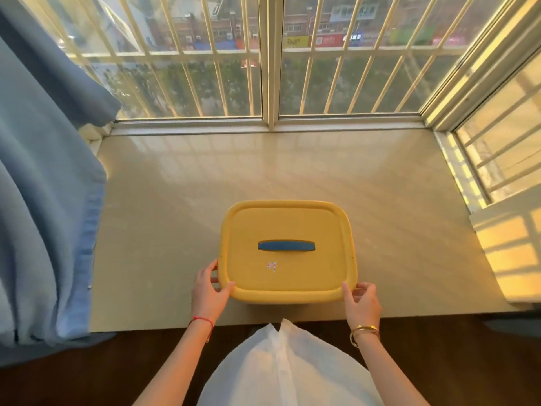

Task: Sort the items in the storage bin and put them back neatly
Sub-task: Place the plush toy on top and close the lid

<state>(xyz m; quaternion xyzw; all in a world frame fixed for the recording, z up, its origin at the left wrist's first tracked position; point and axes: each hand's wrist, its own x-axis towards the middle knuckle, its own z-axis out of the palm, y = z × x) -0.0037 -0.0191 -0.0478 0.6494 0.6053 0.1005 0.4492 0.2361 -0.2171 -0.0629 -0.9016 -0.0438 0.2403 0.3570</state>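
The left hand (pixel 208 291) pinches the near left corner of the yellow lid (pixel 288 250), thumb on top of the rim and fingers curled under its edge. The right hand (pixel 363 300) does the same at the near right corner, thumb up on the rim, fingers tucked below. Between the two hands lies the lid's front edge, and just under it a sliver of the storage bin (pixel 278 303) shows; the rest of the bin is hidden beneath the lid, so its contents cannot be seen.

Risks, as I judge them: the bin sits close to the near edge of the stone window ledge (pixel 164 200), right in front of both wrists. If the lid is snapped on tightly, a hard upward pull from only the near corners could tip the bin toward the person or drag it off the ledge. A lid that releases suddenly could jolt whatever is inside. The blue handle (pixel 286 246), beyond the thumbs at mid-lid, is untouched.

Count: two hands, one lid, one bin, one handle, one small sticker (pixel 272 265) just past the thumbs. A blue curtain (pixel 44 200) hangs well out from the left hand
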